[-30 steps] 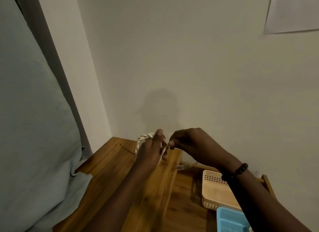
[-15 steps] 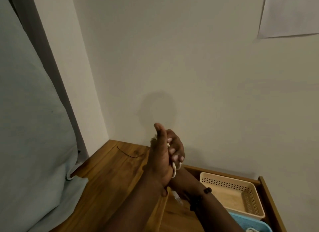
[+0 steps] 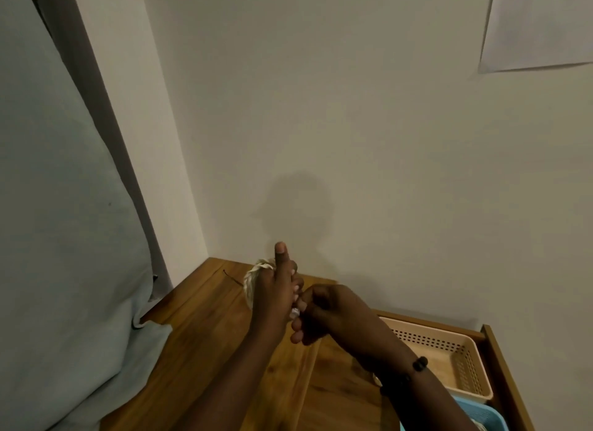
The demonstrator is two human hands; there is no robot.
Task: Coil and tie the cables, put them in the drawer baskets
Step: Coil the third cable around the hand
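Note:
A white cable (image 3: pixel 253 278) is wound in loops around my left hand (image 3: pixel 272 297), which is raised above the wooden cabinet top with its thumb pointing straight up. My right hand (image 3: pixel 324 315) sits close beside it on the right and pinches the cable's loose end, a small pale tip (image 3: pixel 294 312), between thumb and fingers. Most of the coil is hidden behind my left hand. In the open drawer at the lower right stand a beige perforated basket (image 3: pixel 462 357) and a blue basket (image 3: pixel 491 418), which is partly cut off by the frame.
The wooden cabinet top (image 3: pixel 205 328) runs into the wall corner. A thin dark wire (image 3: pixel 232 278) lies on it near the wall. A pale blue cushion or bedding (image 3: pixel 64 270) fills the left side. A sheet of paper (image 3: pixel 542 23) hangs on the wall at top right.
My right hand has come out from behind the left one to its right side, now holding the cable end. The camera has tilted, showing more of the drawer baskets.

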